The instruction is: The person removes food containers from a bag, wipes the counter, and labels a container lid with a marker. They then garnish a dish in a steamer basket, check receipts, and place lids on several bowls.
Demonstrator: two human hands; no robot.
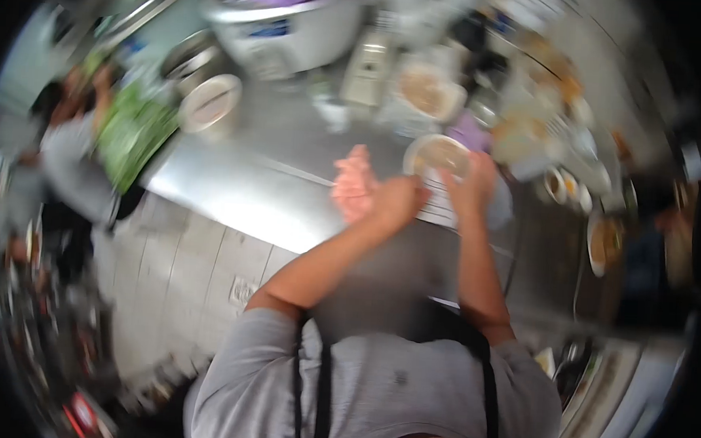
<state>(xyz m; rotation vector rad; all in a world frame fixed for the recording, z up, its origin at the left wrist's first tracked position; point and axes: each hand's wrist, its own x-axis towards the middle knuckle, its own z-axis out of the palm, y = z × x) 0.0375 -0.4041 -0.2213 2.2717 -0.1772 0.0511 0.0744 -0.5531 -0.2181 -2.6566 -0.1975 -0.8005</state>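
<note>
My left hand [399,202] is closed in front of a round tub [439,154] with pale brown contents, its fingers near a white printed paper [437,198]. What it grips is blurred. My right hand [471,182] reaches over the tub's right side, fingers pointing forward and apart, touching its rim or the paper. A crumpled pink cloth [354,186] lies on the steel table [249,190], just left of my left hand.
A scale [368,69], a large white bin [289,33] and a white bucket [210,107] stand farther back. Bowls [605,244] and small cups [568,187] are at the right. At the far left a person [84,149] is beside a green bag [133,128].
</note>
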